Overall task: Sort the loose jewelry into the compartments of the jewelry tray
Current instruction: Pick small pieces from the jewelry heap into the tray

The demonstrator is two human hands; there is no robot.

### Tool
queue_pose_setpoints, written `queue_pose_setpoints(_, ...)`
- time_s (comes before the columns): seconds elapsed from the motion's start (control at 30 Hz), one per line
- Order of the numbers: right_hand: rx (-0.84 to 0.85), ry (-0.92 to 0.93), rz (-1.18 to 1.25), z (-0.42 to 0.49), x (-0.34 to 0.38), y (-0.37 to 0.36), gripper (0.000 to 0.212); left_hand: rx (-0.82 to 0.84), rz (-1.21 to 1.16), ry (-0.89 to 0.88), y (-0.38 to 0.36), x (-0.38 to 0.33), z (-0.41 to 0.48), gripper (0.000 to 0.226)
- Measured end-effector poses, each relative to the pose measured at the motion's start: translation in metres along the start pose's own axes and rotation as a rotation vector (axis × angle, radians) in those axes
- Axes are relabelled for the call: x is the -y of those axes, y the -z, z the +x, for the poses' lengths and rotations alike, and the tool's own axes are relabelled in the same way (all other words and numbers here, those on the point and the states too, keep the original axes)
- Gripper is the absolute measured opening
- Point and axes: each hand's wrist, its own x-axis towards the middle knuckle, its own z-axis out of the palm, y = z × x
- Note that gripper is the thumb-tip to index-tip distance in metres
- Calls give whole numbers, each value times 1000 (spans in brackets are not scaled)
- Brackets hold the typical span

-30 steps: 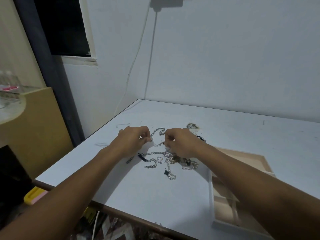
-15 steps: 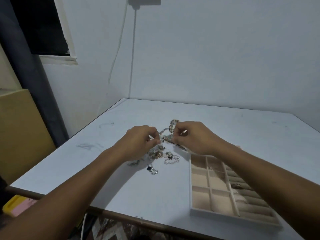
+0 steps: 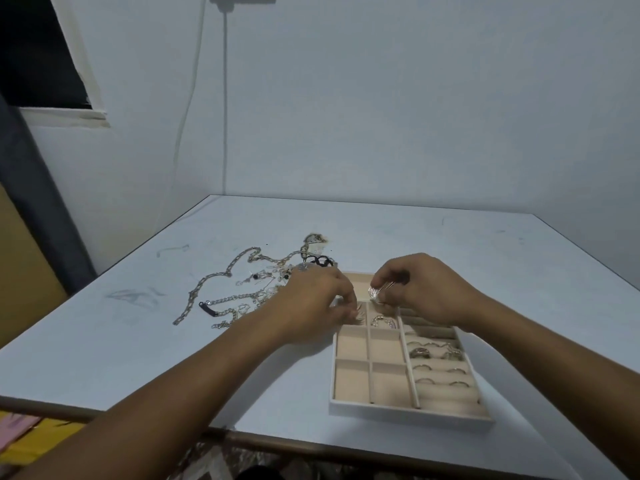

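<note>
A beige jewelry tray [image 3: 410, 414] lies on the white table [image 3: 485, 271] at the right. Several rings [image 3: 437, 353] sit in its right-hand ring rolls, and a small silver piece [image 3: 381, 321] lies in a middle compartment. My right hand [image 3: 420, 289] pinches a small silver shell-shaped piece [image 3: 374, 292] above the tray's far compartments. At the tray's left edge my left hand [image 3: 318, 299] hovers with its fingers curled, their tips over a left compartment; whether they hold anything is hidden. A tangle of loose silver chains [image 3: 228, 296] lies to the left of the tray.
A black hair tie [image 3: 320, 261] and a gold piece [image 3: 313, 239] lie beyond the chains. The wall stands close behind the table, with a cable [image 3: 225, 98] hanging down it. The table's front edge [image 3: 242, 436] runs just under my forearms.
Both hands have moved from the chain pile to the right, over the tray. The right hand now holds a small silver piece; the chains lie spread on the table. The camera has turned right.
</note>
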Motion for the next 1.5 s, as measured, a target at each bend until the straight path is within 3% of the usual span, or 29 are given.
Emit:
queue_pose_setpoints(0.63,-15,6,22,0,-6,0,9,141,97,142,3,-17,7,21)
queue_pose_setpoints(0.9,-4,10,6,7,10,-9,5,3,-75,96,9,6,-21,28)
queue_pose_setpoints(1.13,79,20,-63,15,23,-24,17,-130,-47,240,48,48,-42,19)
queue_pose_setpoints(1.5,128,67,-226,19,22,-35,19,-156,22,469,63,93,-68,17)
